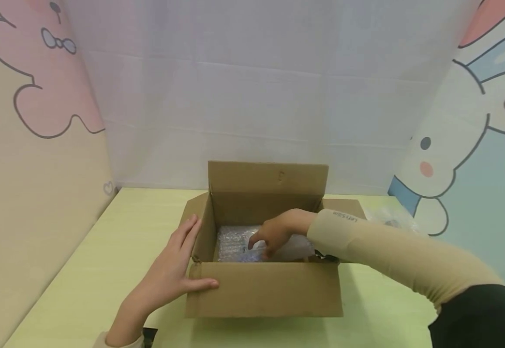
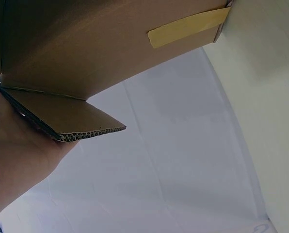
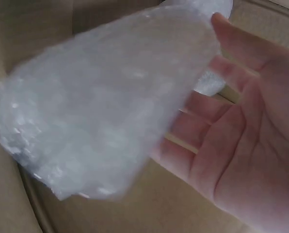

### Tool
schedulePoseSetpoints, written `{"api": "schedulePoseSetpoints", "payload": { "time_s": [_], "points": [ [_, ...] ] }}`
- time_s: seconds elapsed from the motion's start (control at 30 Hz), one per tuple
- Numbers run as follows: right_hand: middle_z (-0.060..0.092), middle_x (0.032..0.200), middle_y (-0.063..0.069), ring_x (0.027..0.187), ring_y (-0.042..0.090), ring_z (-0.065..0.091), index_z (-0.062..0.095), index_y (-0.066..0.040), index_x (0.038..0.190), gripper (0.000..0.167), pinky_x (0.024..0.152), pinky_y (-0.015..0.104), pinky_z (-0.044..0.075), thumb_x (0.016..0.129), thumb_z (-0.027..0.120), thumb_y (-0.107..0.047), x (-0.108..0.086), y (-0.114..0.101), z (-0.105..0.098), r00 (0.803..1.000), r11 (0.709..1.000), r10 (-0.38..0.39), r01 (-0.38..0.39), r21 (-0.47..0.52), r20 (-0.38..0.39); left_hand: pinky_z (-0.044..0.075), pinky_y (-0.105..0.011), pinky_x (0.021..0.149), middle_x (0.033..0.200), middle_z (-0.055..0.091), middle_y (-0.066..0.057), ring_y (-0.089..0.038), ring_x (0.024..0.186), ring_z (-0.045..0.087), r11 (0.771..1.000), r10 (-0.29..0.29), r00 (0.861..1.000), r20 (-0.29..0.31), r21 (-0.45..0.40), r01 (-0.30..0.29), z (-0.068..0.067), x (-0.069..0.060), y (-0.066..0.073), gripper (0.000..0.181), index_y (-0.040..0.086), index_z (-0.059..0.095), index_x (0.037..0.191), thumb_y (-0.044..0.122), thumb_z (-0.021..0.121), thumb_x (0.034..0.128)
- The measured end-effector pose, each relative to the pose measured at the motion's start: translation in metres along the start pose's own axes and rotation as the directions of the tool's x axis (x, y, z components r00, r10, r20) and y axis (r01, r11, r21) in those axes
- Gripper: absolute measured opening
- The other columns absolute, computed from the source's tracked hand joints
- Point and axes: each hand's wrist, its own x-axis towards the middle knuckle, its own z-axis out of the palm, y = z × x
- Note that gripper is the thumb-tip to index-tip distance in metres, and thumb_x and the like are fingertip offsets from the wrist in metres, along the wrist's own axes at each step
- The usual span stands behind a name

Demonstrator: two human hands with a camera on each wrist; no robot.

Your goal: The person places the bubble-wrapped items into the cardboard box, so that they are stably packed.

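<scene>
An uncovered cardboard box [image 1: 263, 290] stands on the table with its flaps folded outward. My left hand [image 1: 170, 268] rests at its front left corner, fingers straight along the left flap and thumb on the front flap. In the left wrist view that hand lies against a cardboard flap [image 2: 62, 111]. Reaching inside the box, my right hand [image 1: 274, 234] holds a piece of clear bubble wrap [image 3: 96, 102] between thumb and fingers. The wrap hides some fingertips, and whether anything is inside it cannot be seen. More bubble wrap [image 1: 232, 241] lies on the box floor.
On the pale yellow table [image 1: 117, 241], clear plastic wrapping [image 1: 392, 217] lies to the right behind my right sleeve. A white curtain [image 1: 252, 96] hangs at the back, and printed panels stand at both sides. Something dark [image 1: 150, 333] shows beside my left wrist.
</scene>
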Motion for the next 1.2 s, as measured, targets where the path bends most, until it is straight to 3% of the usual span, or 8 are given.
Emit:
{"api": "schedulePoseSetpoints", "payload": {
  "time_s": [0.27, 0.53, 0.73, 0.9, 0.97, 1.2],
  "points": [
    [0.053, 0.131, 0.000, 0.088, 0.009, 0.058, 0.048, -0.031, 0.140, 0.048, 0.069, 0.038, 0.059, 0.095, 0.062, -0.021, 0.006, -0.002, 0.006, 0.997, 0.975, 0.058, -0.069, 0.213, 0.060, 0.034, -0.055, 0.111, 0.159, 0.021, -0.020, -0.038, 0.144, 0.026, 1.000, 0.004, 1.000, -0.011, 0.009, -0.004, 0.001, -0.001, 0.001, 0.126, 0.002, 0.017, 0.154, 0.057, 0.084, 0.0620],
    [0.053, 0.137, 0.003, 0.081, 0.017, 0.066, 0.050, -0.031, 0.140, 0.048, 0.064, 0.036, 0.059, 0.094, 0.064, -0.022, 0.016, -0.002, 0.016, 0.999, 0.991, 0.042, -0.045, 0.126, 0.020, 0.034, -0.054, 0.111, 0.159, 0.020, -0.018, -0.037, 0.145, 0.025, 1.000, -0.004, 1.000, -0.009, 0.004, 0.004, 0.001, -0.002, 0.000, 0.127, 0.004, 0.016, 0.155, 0.060, 0.082, 0.0625],
    [0.053, 0.137, 0.006, 0.084, 0.024, 0.071, 0.052, -0.033, 0.138, 0.048, 0.067, 0.044, 0.060, 0.094, 0.065, -0.022, 0.018, 0.001, 0.017, 0.997, 0.974, 0.070, -0.074, 0.213, 0.024, 0.034, -0.054, 0.111, 0.159, 0.021, -0.018, -0.037, 0.145, 0.025, 1.000, 0.006, 1.000, -0.015, 0.009, -0.006, 0.001, -0.002, 0.000, 0.127, 0.004, 0.015, 0.155, 0.059, 0.083, 0.0624],
    [0.065, 0.115, 0.004, 0.088, 0.014, 0.067, 0.050, -0.029, 0.140, 0.052, 0.068, 0.046, 0.060, 0.092, 0.067, -0.022, 0.005, 0.007, 0.006, 1.000, 0.972, 0.021, -0.018, 0.235, -0.011, 0.034, -0.055, 0.111, 0.159, 0.021, -0.019, -0.037, 0.145, 0.025, 1.000, 0.008, 1.000, -0.017, 0.004, -0.008, 0.001, -0.001, 0.001, 0.127, 0.003, 0.016, 0.155, 0.057, 0.084, 0.0621],
    [0.068, 0.115, 0.004, 0.093, 0.013, 0.066, 0.049, -0.027, 0.142, 0.054, 0.070, 0.042, 0.060, 0.092, 0.068, -0.023, -0.004, 0.009, -0.002, 0.999, 0.978, -0.012, 0.021, 0.209, -0.048, 0.035, -0.055, 0.111, 0.159, 0.021, -0.019, -0.038, 0.144, 0.026, 1.000, 0.007, 1.000, -0.017, 0.003, -0.007, 0.001, -0.001, 0.000, 0.126, 0.003, 0.017, 0.155, 0.057, 0.084, 0.0626],
    [0.061, 0.133, 0.006, 0.122, 0.021, 0.058, 0.044, -0.023, 0.146, 0.057, 0.104, 0.038, 0.045, 0.093, 0.065, -0.030, -0.051, 0.016, -0.029, 0.976, 0.982, -0.086, 0.117, 0.148, -0.201, 0.034, -0.056, 0.110, 0.158, 0.021, -0.019, -0.038, 0.144, 0.026, 1.000, 0.013, 1.000, -0.017, -0.003, -0.013, 0.001, 0.000, 0.001, 0.125, 0.003, 0.017, 0.155, 0.056, 0.083, 0.0635]
  ]
}}
